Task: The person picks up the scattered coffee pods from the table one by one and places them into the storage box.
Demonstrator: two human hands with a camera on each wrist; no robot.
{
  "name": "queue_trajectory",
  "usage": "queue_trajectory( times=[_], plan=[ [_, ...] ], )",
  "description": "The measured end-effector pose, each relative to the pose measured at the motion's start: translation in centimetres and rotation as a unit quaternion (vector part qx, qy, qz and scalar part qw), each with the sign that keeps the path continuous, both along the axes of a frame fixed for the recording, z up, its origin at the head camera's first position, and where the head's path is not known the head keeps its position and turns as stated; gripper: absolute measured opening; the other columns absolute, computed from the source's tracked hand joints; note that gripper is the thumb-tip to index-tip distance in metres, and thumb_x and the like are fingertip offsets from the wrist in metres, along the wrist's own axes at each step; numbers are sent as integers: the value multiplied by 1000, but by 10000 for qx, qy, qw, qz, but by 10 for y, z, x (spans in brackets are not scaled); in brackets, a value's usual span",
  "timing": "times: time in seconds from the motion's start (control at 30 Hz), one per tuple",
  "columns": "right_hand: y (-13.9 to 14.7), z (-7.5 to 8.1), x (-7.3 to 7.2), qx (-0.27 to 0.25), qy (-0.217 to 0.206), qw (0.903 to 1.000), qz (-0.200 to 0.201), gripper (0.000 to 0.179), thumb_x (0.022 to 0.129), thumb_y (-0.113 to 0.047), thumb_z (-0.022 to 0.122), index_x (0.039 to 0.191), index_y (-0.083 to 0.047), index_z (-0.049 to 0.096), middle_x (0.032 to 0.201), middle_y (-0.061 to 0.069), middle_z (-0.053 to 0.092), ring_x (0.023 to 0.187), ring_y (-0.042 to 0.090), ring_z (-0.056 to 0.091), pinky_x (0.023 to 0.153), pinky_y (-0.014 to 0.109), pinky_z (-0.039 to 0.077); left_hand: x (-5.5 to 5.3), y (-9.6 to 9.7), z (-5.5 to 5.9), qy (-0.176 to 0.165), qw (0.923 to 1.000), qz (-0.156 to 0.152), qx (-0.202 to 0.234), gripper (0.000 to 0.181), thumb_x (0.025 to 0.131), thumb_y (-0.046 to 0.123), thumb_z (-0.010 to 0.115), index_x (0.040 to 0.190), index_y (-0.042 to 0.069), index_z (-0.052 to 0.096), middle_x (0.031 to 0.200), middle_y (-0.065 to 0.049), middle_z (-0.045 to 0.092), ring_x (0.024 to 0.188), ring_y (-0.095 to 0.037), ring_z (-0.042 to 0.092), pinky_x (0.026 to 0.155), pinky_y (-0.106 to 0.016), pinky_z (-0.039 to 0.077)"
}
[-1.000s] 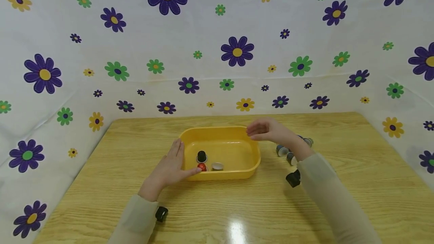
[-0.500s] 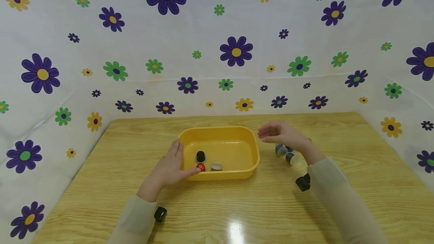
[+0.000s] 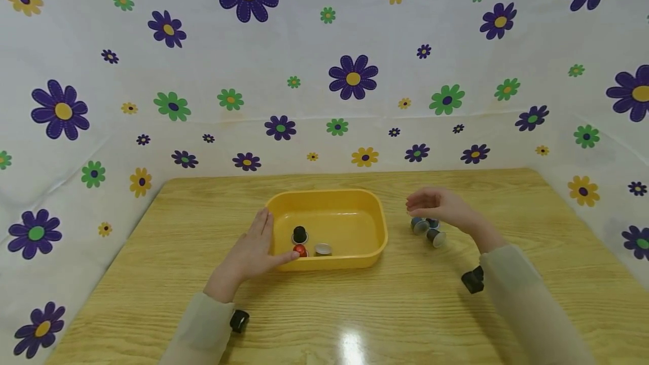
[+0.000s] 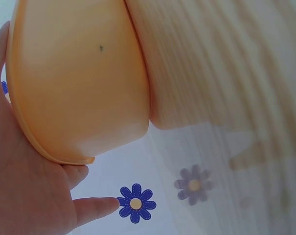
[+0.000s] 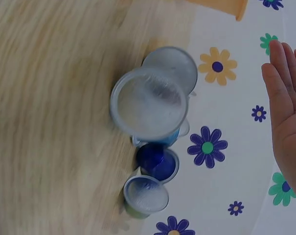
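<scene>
1. Far left and all round the back: white cloth (image 3: 198, 55), purple, yellow and green flower print.
2. Black left wrist cam (image 3: 239, 321) at the edge of a pale sleeve (image 3: 203, 320).
3. The left hand (image 3: 245, 252): fingers straight, thumb set wide. Fingers lie along the left end of the tray (image 3: 337, 263), touching its rim; thumb reaches over the near-left corner.
4. Tray is plain yellow, oblong, rounded corners, sitting flat on the wood-grain table (image 3: 324, 303). Small dark mark on its outer wall in the left wrist view.
5. In tray, left side: a black capsule (image 3: 299, 234), narrow end up, silvery rim at the bottom.
6. Just nearer, by the thumb tip: a red capsule (image 3: 300, 250), shiny, rounded end up, partly cut off by the near rim.
7. Right of red: a pale-lid capsule (image 3: 323, 249), lid showing as an oval, body mostly hidden.
8. On table, right of tray and apart from it: blue capsules (image 3: 418, 226), bunched, plus a dark capsule (image 3: 434, 237) on its side, pale lid facing right. Right wrist view adds a green capsule (image 5: 146, 195) at the cluster's end. Lids blurred there; can't tell if anything is printed.
9. The right hand (image 3: 443, 207) hovers above that cluster: fingers close together, gently bent, thumb apart, holding nothing.
10. Black right wrist cam (image 3: 473, 281) by the right cuff.
</scene>
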State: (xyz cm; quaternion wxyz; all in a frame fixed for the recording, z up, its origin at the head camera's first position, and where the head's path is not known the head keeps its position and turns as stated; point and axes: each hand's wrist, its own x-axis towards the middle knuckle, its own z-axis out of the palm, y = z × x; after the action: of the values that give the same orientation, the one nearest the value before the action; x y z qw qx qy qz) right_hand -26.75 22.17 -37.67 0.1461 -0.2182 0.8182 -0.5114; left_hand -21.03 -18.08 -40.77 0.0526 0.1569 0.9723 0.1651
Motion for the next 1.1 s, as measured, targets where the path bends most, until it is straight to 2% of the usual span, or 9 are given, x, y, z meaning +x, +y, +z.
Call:
queue_trajectory(
  times=[0.5, 0.77, 1.1],
  plan=[
    [20, -7, 9, 239, 65, 9996, -155, 43, 85, -16, 60, 117, 11, 48, 111, 26, 54, 96, 22, 57, 81, 31, 46, 0, 2, 3, 78, 10000, -57, -21, 110, 73, 73, 42, 137, -10, 6, 144, -22, -2, 132, -32, -1, 95, -58, 21],
    [22, -10, 10, 639, 227, 9976, -140, 36, 84, -11, 60, 112, 11, 51, 106, 24, 57, 96, 29, 56, 79, 34, 47, 1, 2, 4, 41, 10000, -46, 26, 112, 72, 74, 41, 137, -9, 5, 145, -21, -3, 132, -31, -1, 96, -57, 20],
    [27, -18, 10, 1253, 433, 9910, -169, 36, 83, -12, 62, 110, 10, 53, 105, 21, 59, 97, 30, 56, 80, 38, 46, 1, 2, 4, 22, 10000, -20, 14, 112, 72, 74, 41, 138, -9, 5, 145, -20, -3, 132, -31, -2, 96, -57, 20]
  ],
)
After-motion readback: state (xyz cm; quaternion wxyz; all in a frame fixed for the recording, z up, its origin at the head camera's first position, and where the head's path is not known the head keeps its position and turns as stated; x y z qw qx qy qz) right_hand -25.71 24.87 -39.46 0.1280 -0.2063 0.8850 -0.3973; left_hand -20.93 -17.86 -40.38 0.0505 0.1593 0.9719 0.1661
